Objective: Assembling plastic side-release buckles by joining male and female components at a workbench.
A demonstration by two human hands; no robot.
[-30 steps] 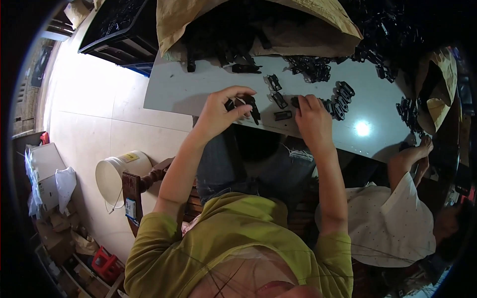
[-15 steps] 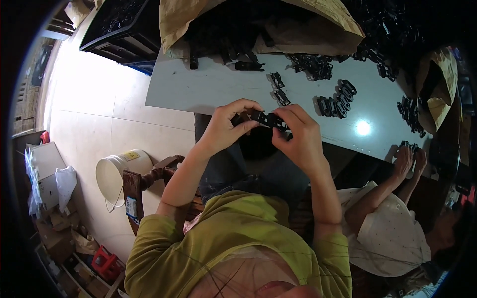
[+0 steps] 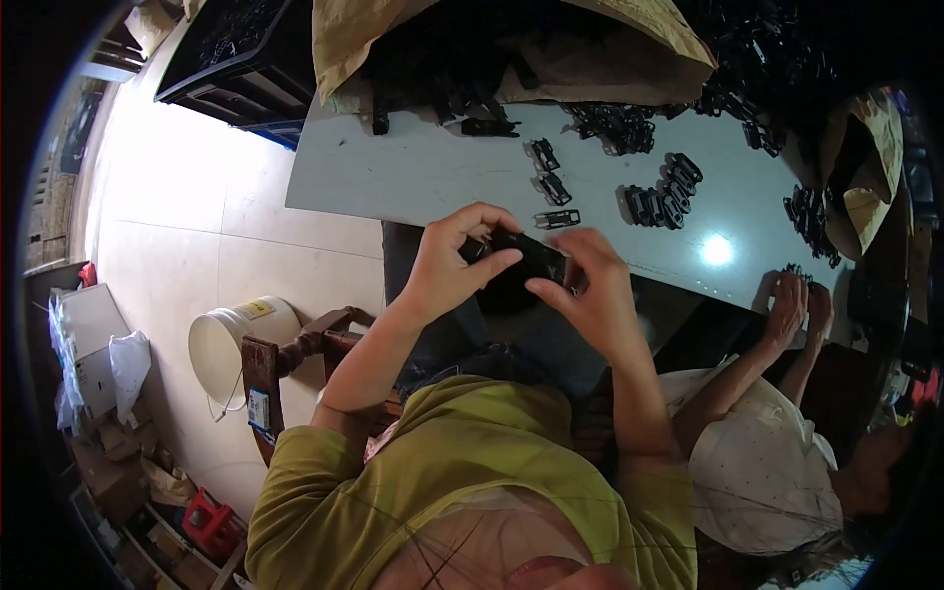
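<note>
My left hand (image 3: 450, 258) is closed on a dark black plastic part (image 3: 539, 258), thumb below and fingers above, just off the table's front edge. My right hand (image 3: 596, 290) is at the part's right end, thumb and fingers apart. Its fingertips are smeared by motion, and whether they touch the part is unclear. Beyond my hands, a black frame-shaped piece (image 3: 558, 218) lies near the table's edge. Two similar pieces (image 3: 554, 188) lie behind it in a loose column.
A brown paper sack (image 3: 339, 49) of black parts lies open at the back of the white table (image 3: 393, 167). A row of black pieces (image 3: 654, 206) stands to the right. A co-worker's hands (image 3: 790, 307) handle parts at far right. A white bucket (image 3: 218, 354) is on the floor.
A frame-shaped piece now lies on the table near my hands, where none was before. My right hand has loosened around the part's end, while my left keeps its grip.
</note>
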